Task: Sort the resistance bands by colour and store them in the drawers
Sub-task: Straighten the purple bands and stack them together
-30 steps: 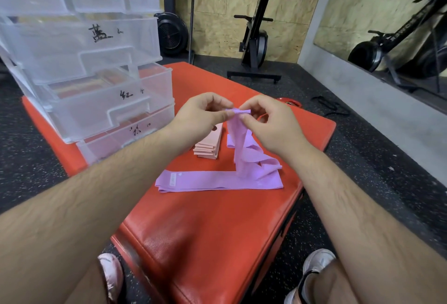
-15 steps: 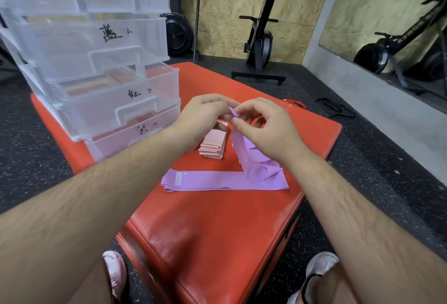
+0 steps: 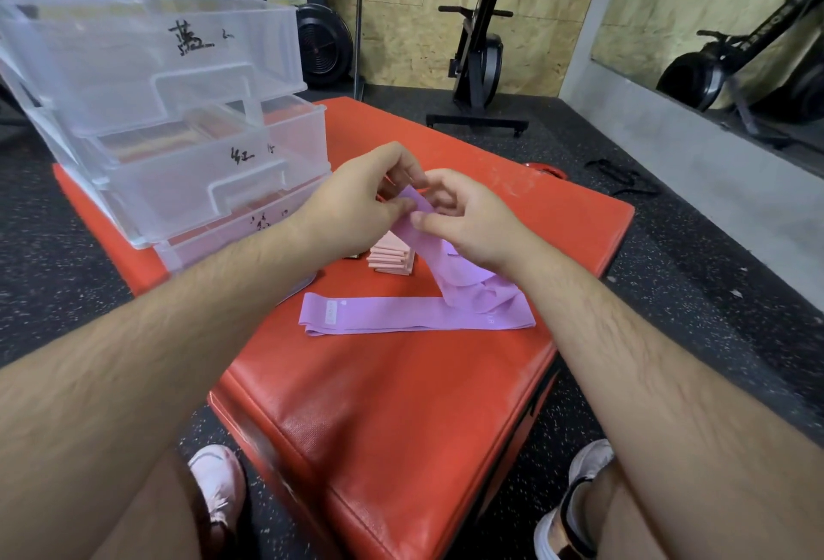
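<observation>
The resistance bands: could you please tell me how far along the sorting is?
Done: the open drawer seems to hold pinkish bands. In hand: the left hand and right hand pinch a purple band. Left: the flat purple band and the pink stack on the mat.

A single wide-angle camera on the person's head faces forward and steeply down over the near corner of the red tabletop (image 3: pixel 401 403). It sits close. Both forearms enter from the bottom corners, and the left hand (image 3: pixel 356 203) and right hand (image 3: pixel 468 220), pinching a purple band (image 3: pixel 463 287), meet above the tabletop's middle, near frame centre. The clear drawer unit (image 3: pixel 156 82) at the tabletop's far left is cut by the frame edge. The plywood wall (image 3: pixel 401 24) lies beyond its far edge, and shoes (image 3: pixel 218 483) flank its near corner.
</observation>
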Demonstrator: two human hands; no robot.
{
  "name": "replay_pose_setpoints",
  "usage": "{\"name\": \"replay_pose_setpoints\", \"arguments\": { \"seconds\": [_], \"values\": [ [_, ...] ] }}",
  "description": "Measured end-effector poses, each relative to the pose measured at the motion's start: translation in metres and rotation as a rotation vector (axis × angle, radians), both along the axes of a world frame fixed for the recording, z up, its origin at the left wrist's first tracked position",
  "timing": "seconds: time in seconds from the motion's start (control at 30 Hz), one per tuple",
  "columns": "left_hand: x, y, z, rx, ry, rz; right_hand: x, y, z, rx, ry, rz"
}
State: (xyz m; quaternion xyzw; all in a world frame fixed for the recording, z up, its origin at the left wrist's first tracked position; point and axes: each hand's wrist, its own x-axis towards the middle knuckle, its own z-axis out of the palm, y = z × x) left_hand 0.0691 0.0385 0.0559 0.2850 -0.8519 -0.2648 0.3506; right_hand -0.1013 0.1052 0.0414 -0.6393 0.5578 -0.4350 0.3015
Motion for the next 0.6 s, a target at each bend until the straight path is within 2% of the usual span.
{"name": "replay_pose_setpoints", "arguments": {
  "seconds": [0.3, 0.5, 0.6],
  "values": [
    [0.018, -0.015, 0.002, 0.239, 0.283, 0.086, -0.02, 0.006, 0.004, 0.077, 0.193, -0.064],
    [0.041, -0.02, -0.005, 0.355, 0.366, 0.26, -0.054, 0.023, 0.003, 0.144, 0.383, -0.129],
    [0.052, -0.02, -0.012, 0.395, 0.354, 0.326, -0.07, 0.033, -0.004, 0.194, 0.387, -0.16]
  ]
}}
